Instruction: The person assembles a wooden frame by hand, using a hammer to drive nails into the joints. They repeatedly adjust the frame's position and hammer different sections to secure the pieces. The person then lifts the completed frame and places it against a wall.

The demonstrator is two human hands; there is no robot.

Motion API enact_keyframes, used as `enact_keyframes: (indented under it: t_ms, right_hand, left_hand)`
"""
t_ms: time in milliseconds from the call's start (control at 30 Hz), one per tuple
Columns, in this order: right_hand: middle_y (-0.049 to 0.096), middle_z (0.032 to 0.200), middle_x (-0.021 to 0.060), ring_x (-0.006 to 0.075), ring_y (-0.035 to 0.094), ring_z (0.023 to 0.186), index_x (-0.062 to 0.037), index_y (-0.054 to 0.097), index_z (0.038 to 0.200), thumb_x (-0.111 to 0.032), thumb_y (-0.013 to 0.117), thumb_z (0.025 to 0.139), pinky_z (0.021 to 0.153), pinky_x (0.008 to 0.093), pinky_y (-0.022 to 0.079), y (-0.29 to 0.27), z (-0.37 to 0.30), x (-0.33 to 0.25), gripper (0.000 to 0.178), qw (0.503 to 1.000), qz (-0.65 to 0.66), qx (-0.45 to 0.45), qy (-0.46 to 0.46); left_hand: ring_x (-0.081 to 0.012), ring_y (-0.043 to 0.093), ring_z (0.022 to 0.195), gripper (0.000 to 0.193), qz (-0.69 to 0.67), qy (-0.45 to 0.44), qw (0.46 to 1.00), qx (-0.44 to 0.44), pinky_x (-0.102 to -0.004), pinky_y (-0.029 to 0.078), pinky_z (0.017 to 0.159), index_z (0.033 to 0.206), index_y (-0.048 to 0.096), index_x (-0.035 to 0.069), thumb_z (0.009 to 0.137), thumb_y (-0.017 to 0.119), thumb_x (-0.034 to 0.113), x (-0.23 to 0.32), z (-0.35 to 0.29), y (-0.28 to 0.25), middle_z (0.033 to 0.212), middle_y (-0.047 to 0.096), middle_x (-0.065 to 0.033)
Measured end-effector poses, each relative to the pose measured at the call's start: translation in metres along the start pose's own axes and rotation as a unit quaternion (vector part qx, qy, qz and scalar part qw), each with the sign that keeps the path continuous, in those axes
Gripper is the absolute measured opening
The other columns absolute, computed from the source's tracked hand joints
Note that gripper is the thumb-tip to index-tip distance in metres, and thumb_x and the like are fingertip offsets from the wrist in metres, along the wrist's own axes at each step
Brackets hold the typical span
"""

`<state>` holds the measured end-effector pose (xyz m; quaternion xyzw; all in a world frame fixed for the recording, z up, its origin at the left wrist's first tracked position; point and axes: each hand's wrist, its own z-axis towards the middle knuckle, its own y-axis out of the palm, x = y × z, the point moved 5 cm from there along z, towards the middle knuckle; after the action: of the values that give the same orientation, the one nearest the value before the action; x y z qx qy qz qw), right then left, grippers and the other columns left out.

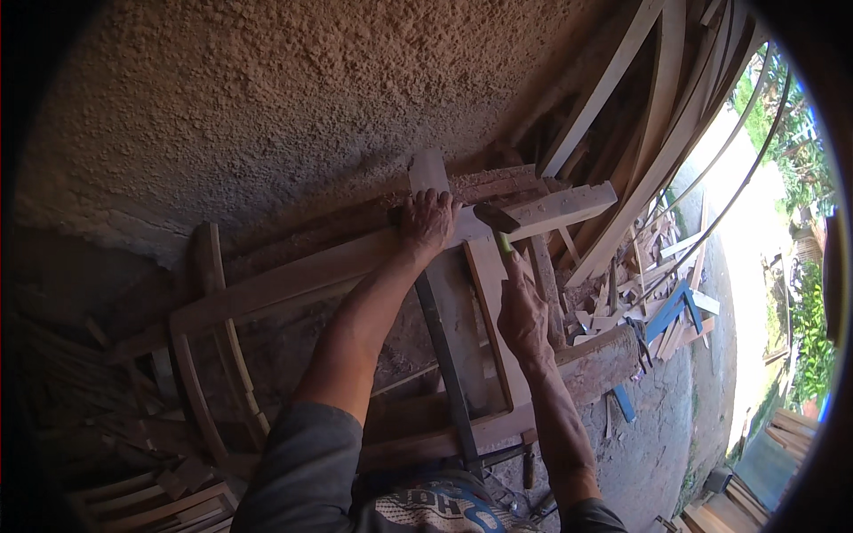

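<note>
Gripping | hammer [506, 238] inside right fingers [518, 282] | (dark) head beyond them

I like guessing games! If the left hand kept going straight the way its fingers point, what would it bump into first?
Probably the pale board just past the left hand. Beyond that is the rough wall, though depth is hard to judge.

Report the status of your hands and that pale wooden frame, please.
Left hand on the frame. Right hand gripping a dark-headed, green-handled hammer. Dark, straight bar lying across the frame.
</note>
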<state>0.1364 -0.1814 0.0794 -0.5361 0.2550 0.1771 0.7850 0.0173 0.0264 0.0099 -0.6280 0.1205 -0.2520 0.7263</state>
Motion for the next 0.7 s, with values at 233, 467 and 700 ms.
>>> enact_keyframes:
  t_ms: [233,467,700]
  right_hand:
    - [0.062,0.115,0.0273,0.0466,0.066,0.098,-0.0212,0.034,0.158,-0.005,0.048,0.100,0.078,0.0530,0.055,0.016,0.007,0.025,0.062,0.982,-0.026,-0.163,0.094]
    - [0.059,0.120,0.0291,0.0448,0.066,0.100,-0.0199,0.034,0.159,-0.004,0.050,0.098,0.080,0.0527,0.056,0.013,-0.005,0.016,0.064,0.998,-0.010,-0.055,0.032]
    - [0.059,0.132,0.0322,0.0477,0.068,0.098,-0.0183,0.035,0.158,-0.006,0.049,0.100,0.076,0.0550,0.057,0.017,0.001,0.016,0.061,0.989,-0.021,-0.133,0.062]
  left_hand:
    - [-0.0321,0.061,0.112,0.036,0.012,0.004,1.000,0.023,-0.0551,0.044,0.097,0.112,0.062,0.010,0.106,0.045,0.042,-0.001,-0.002,0.002,0.113,0.063,-0.0140]
    - [-0.0318,0.061,0.113,0.036,0.005,-0.004,1.000,-0.017,-0.0546,0.044,0.097,0.111,0.062,0.010,0.106,0.045,0.042,0.001,0.004,-0.002,0.112,0.064,-0.0131]
    - [-0.0284,0.062,0.107,0.035,0.013,-0.007,0.999,0.038,-0.0496,0.045,0.094,0.108,0.064,0.012,0.105,0.049,0.043,0.001,0.001,0.001,0.108,0.065,-0.0103]
